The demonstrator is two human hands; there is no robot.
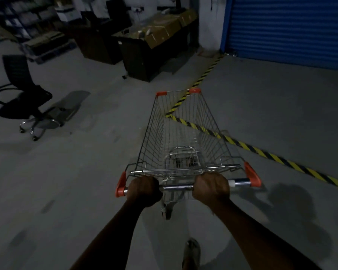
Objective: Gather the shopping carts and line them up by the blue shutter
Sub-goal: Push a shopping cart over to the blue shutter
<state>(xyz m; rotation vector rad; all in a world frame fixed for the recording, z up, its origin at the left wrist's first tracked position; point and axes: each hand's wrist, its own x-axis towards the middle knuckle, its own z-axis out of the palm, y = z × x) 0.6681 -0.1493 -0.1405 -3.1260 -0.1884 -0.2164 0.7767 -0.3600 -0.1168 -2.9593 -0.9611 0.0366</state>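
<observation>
Both your hands, left [144,189] and right [211,187], grip the cart [176,133] handle; shutter [289,30] ahead-right of the cart, tape [242,144] beneath it.

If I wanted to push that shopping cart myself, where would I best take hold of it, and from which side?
Take the shopping cart by its metal handle bar, coming from behind, where the person stands. The bar runs crosswise at the near, wide end between two orange end caps, leaving room for both hands. Here the left hand and right hand each grip it, knuckles up, spaced apart; that probably helps steering toward the blue shutter.
</observation>
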